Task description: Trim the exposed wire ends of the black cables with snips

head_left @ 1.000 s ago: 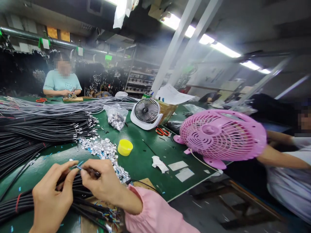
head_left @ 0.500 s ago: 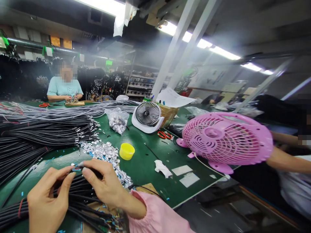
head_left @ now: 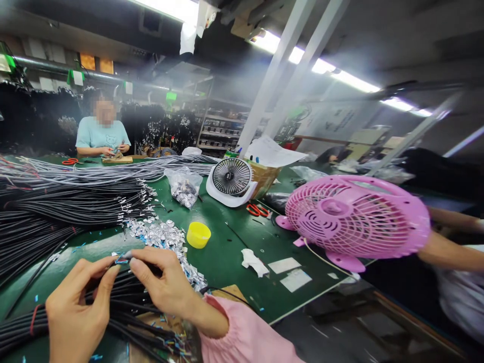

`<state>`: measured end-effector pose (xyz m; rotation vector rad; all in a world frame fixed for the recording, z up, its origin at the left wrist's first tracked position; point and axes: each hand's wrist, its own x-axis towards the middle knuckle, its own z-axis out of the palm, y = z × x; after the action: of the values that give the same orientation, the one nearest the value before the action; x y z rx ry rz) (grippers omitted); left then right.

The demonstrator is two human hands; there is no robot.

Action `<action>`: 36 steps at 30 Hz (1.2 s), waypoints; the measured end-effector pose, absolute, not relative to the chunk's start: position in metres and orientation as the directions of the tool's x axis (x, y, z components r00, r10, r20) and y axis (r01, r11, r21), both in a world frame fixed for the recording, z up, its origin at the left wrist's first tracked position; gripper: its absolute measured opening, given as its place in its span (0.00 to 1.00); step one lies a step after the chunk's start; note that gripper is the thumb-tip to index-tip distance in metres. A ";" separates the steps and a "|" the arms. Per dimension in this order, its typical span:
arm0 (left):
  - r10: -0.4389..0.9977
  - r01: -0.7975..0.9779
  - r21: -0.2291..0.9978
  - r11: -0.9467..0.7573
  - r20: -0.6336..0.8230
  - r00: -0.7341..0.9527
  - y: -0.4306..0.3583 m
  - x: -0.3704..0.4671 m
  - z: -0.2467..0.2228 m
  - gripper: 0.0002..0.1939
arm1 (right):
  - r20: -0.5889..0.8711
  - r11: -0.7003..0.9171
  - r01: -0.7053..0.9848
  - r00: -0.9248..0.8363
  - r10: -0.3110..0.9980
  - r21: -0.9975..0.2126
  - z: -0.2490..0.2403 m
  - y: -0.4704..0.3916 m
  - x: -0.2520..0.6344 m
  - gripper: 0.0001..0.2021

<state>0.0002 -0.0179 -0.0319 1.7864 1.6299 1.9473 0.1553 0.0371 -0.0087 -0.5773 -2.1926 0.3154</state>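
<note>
Between finger and thumb, my left hand [head_left: 81,302] pinches the end of a black cable, where thin blue wires [head_left: 121,261] stick out. My right hand [head_left: 162,280], in a pink sleeve, closes its thumb and forefinger on the same wire end from the other side; the fingertips nearly meet. Under both hands lies a bundle of black cables [head_left: 130,302], with coloured wires showing at its ends. A red tie [head_left: 34,320] goes round the bundle at the left. Just beyond my hands is a heap of silver foil pieces [head_left: 166,234].
Black cables [head_left: 68,206] with stripped ends fill the left side of the green table [head_left: 223,272]. A yellow cup [head_left: 198,235], a white fan [head_left: 231,176], orange-handled scissors [head_left: 258,209] and a large pink fan [head_left: 351,217] stand or lie around. A co-worker [head_left: 104,133] sits opposite; another person's arm [head_left: 451,250] shows right.
The whole view has shifted slightly. My hands keep their pinch on the wire end, and the blue wires show a little more between the fingertips.
</note>
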 end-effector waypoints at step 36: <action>0.823 0.556 0.744 -0.370 0.540 -0.176 -0.013 0.003 -0.003 0.26 | 0.499 0.622 0.223 -0.426 0.755 -0.751 -0.014 0.038 0.157 0.13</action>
<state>0.0028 -0.0129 -0.0028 1.8360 1.5948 1.5655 0.1566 0.0381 -0.0138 -0.7722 -1.9588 0.7577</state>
